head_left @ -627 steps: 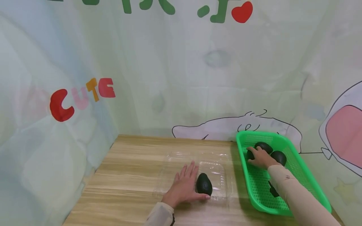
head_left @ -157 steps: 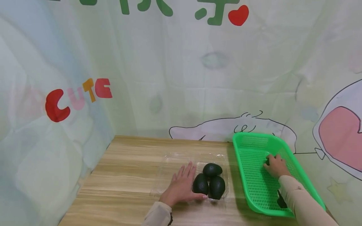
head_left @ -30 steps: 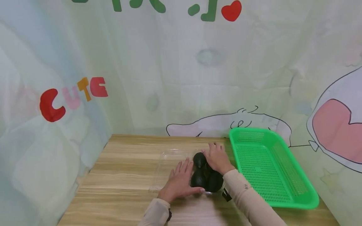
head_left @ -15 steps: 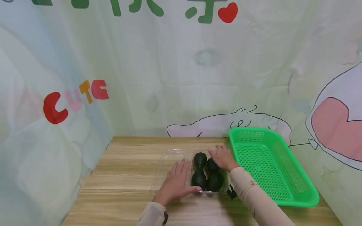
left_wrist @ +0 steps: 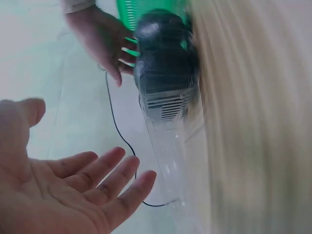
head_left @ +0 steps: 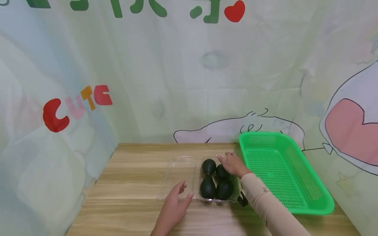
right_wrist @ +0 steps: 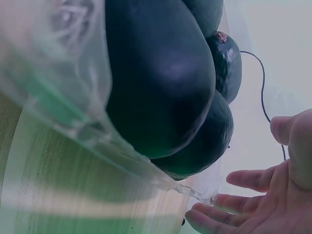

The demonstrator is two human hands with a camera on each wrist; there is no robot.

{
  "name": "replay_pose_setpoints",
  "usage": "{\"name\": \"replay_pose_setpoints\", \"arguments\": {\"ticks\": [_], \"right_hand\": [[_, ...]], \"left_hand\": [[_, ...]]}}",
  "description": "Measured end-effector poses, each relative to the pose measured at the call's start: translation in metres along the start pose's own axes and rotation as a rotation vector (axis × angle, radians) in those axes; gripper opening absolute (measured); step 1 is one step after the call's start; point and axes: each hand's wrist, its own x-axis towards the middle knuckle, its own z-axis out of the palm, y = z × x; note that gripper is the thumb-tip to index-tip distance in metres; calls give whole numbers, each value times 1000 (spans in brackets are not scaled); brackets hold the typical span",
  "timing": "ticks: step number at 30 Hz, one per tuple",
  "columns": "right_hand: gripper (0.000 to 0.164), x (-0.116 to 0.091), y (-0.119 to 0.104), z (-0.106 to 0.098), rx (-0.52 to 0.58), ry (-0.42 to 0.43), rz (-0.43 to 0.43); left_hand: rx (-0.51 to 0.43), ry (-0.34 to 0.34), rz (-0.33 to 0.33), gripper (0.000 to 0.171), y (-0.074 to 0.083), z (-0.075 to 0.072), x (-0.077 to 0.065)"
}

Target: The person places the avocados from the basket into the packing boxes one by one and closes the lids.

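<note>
Several dark green avocados (head_left: 208, 187) sit in the right half of a clear plastic clamshell box (head_left: 180, 170); its lid half lies flat to the left. My left hand (head_left: 173, 209) hovers over the lid's front edge, holding nothing. In the left wrist view its palm and spread fingers (left_wrist: 100, 183) show, apart from the box. My right hand (head_left: 233, 164) is at the box's back right corner, over the rear right avocado (head_left: 221, 171) and partly hiding it. The right wrist view shows loosely extended fingers (right_wrist: 229, 204) by the plastic rim, gripping no avocado.
A green perforated basket (head_left: 270, 175) with nothing in it stands right of the box, close to my right forearm. Wood-grain table (head_left: 130, 183) extends left and in front. A printed curtain (head_left: 141, 98) hangs along the back and left side.
The avocados have moved over time from the basket into the box. In the last half second, my left hand has drawn back towards me from the box; my right hand has barely moved.
</note>
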Motion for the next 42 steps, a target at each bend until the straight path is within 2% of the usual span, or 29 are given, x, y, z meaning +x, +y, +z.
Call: {"name": "replay_pose_setpoints", "arguments": {"ticks": [2, 6, 9, 11, 14, 18, 21, 24, 27, 32, 36, 38, 40, 42], "right_hand": [[69, 0, -1, -1, 3, -3, 7], [68, -1, -3, -3, 8, -2, 10], [67, -1, -4, -2, 5, 0, 4], [68, -1, -5, -2, 7, -2, 4], [69, 0, -4, -1, 3, -3, 4], [70, 2, -2, 1, 2, -3, 9], [71, 1, -2, 1, 13, -7, 15], [70, 0, -2, 1, 22, -5, 7], [69, 0, -2, 0, 22, -6, -10], [69, 3, -1, -3, 45, -24, -22], [69, 3, -2, -4, 58, -42, -24], [69, 4, -2, -4, 55, -48, -28], [69, 5, -2, -4, 64, -50, -33], [68, 6, -2, -4, 71, -45, -44]], "left_hand": [[-72, 7, -34, 65, -2, -4, -8], [-135, 4, -95, 55, -9, -8, -20], [-239, -24, -178, 49, -17, -8, -24], [-343, -64, -249, 49, -23, -6, -26], [-550, -144, -366, 55, -30, -3, -26], [-816, -218, -473, 64, -36, -2, -22], [-985, -227, -483, 69, -39, -3, -20], [-1059, -217, -457, 71, -43, -3, -18], [-1016, -186, -427, 70, -43, -3, -15], [-828, -69, -356, 56, -33, -1, -10], [-589, 39, -324, 50, -21, 3, -3], [-422, 76, -305, 51, -15, 5, 0], [-284, 98, -255, 53, -11, 8, 2], [-186, 110, -183, 57, -7, 10, 4]]}}
